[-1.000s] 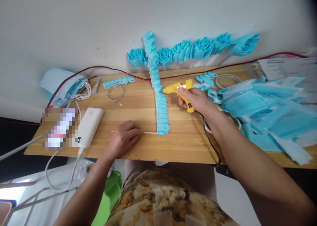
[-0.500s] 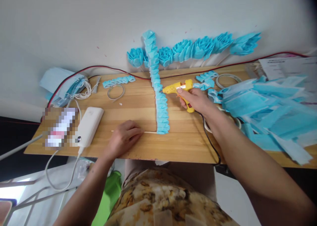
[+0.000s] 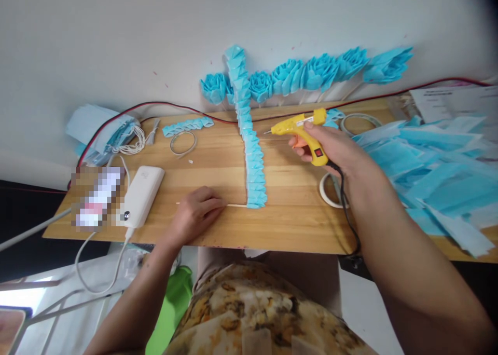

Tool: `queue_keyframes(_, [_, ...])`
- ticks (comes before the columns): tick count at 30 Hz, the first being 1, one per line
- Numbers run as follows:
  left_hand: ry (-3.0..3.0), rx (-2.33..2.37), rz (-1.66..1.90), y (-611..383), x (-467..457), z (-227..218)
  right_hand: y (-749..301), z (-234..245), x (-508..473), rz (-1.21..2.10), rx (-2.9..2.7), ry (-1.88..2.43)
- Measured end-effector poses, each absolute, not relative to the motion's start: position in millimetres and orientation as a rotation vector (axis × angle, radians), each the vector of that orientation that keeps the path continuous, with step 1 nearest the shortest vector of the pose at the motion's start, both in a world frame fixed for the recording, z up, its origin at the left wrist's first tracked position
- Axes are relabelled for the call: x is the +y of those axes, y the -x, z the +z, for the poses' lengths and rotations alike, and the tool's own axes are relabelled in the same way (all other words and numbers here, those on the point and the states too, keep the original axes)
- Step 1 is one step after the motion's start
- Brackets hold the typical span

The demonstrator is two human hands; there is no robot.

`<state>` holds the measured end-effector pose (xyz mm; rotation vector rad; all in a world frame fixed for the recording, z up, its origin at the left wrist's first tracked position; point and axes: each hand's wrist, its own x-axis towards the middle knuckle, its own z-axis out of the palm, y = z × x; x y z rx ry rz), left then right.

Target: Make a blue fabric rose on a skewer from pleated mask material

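My right hand (image 3: pixel 334 150) is wrapped round a yellow glue gun (image 3: pixel 301 129), held above the wooden table (image 3: pixel 288 220) with its nozzle pointing left, a short way right of a long strip of folded blue pieces (image 3: pixel 251 155). The strip runs from the wall down to a thin wooden stick (image 3: pixel 235 205). My left hand (image 3: pixel 194 215) is curled with its fingertips pinching the stick's left part against the table.
Blue folded flowers (image 3: pixel 311 74) line the wall. A heap of blue face masks (image 3: pixel 439 168) fills the right side, with a tape roll (image 3: pixel 329 189) beside it. A white power bank (image 3: pixel 142 195), a wire ring (image 3: pixel 182 143), more masks (image 3: pixel 101 134) and a red cable (image 3: pixel 155 106) lie left.
My right hand has pulled the glue gun right and up, away from the blue strip, uncovering the tape roll. My left hand has stayed on the stick.
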<state>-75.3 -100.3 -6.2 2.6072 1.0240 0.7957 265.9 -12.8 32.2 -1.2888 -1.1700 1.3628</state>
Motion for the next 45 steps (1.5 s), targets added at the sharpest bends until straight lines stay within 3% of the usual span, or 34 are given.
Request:
queue_keyframes(8, [-2.631, 1.023, 0.817, 77, -100, -8, -267, 29, -13, 1.267, -1.215, 1.216])
queue_keyframes(22, [-2.605, 1.012, 0.817, 76, -100, -7, -264, 18, -11, 1.427, -1.485, 1.292])
queue_keyframes(45, [-2.63, 1.008, 0.805, 76, -99, -8, -266, 27, -14, 1.286, -1.846, 1.459])
